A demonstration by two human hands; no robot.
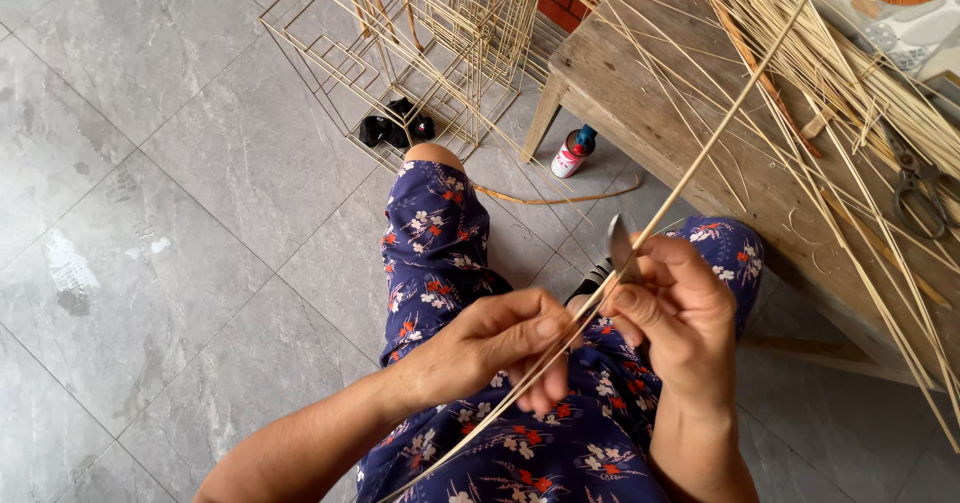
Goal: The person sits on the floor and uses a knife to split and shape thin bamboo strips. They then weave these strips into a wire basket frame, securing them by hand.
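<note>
Seated person, L hand (500, 348) & R hand (675, 313) both pinching a long bamboo strip (700, 153) over lap, R also gripping small blade (620, 243), wooden bench (640, 83) edge at right, bare tile floor (150, 213) left.

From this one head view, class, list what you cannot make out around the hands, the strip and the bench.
- Blade: only its tip shows; the right hand covers the handle.
- Strip: its far end runs off the top edge, and its near end off the bottom edge.
- Left hand: its fingertips curl under the strip, out of sight.
- Scissors on the bench: partly under loose strips.
- Can: label too small.
</note>
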